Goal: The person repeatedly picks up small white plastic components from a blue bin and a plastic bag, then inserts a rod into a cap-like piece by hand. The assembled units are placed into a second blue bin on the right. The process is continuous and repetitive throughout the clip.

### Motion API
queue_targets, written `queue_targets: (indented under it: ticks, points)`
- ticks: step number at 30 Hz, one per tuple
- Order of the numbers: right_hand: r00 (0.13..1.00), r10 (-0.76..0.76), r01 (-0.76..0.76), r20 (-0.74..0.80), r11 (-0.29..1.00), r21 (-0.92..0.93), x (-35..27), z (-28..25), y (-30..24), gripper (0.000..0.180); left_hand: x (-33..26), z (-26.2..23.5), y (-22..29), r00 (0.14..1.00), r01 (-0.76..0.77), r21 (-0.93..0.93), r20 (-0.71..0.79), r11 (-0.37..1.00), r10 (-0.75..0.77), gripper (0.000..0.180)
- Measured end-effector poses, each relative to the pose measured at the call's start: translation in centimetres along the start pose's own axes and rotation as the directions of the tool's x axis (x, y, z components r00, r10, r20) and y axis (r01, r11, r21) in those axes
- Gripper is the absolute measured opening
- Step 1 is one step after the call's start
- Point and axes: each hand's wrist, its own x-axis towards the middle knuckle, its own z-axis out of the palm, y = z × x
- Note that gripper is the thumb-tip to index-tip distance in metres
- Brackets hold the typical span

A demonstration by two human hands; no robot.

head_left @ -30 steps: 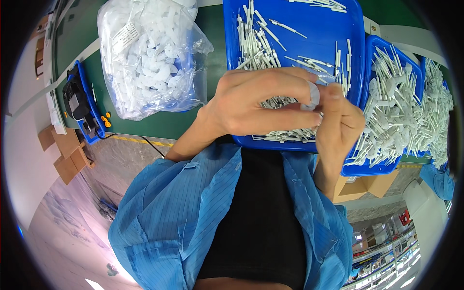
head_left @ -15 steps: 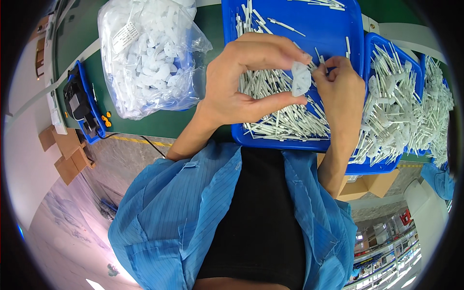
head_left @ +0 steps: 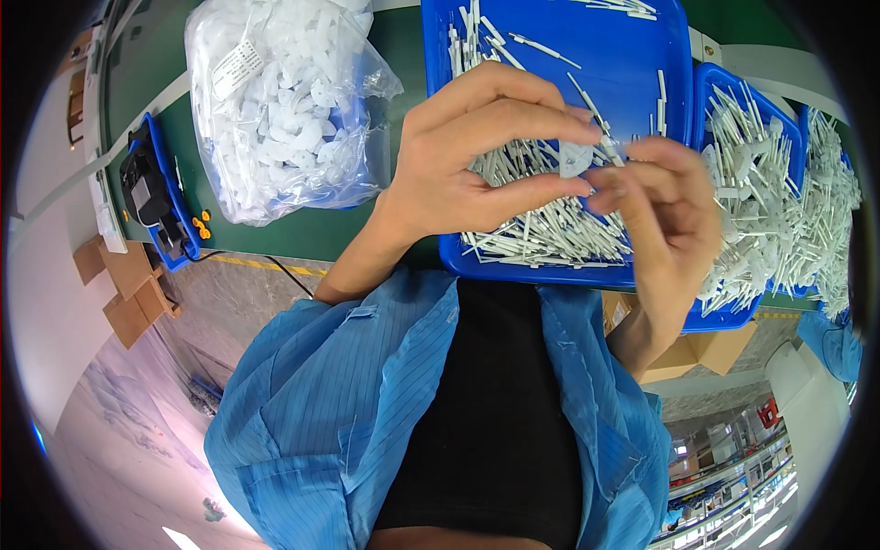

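Note:
Between the thumb and forefinger of my left hand (head_left: 467, 160) is a small translucent white plastic piece (head_left: 574, 161), rounded on one side. My right hand (head_left: 674, 206), slightly blurred, is closed with its fingertips at the lower end of a thin white rod (head_left: 591, 103), which slants up and away. The rod lies right beside the plastic piece; whether they touch I cannot tell. Both hands are above a blue tray (head_left: 632, 41) holding many loose white rods (head_left: 541, 229).
A clear bag (head_left: 284, 119) of white plastic pieces lies left on the green table (head_left: 257, 241). At right, another blue tray (head_left: 724, 318) is heaped with rods bearing plastic pieces. A small blue tray (head_left: 183, 240) with a black device (head_left: 151, 197) stands far left.
My right hand has lifted from the rods in the tray and turned, bringing a rod to the plastic piece. The left hand has stayed nearly in place, with the piece tilted differently.

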Motion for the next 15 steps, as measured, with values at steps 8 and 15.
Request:
queue_targets:
  ticks: [8,15]
  points:
    - [0.927,0.161,-0.237,0.338,0.952,0.196,0.0,0.1,1.9,0.020,-0.5,0.8,0.1,0.994,0.094,-0.201,-0.038,0.975,-0.104,0.037]
    - [0.965,0.081,-0.071,0.248,0.996,-0.049,-0.3,1.5,2.0,0.019,-0.4,1.0,0.1,0.982,0.141,-0.272,-0.086,0.952,-0.170,0.037]
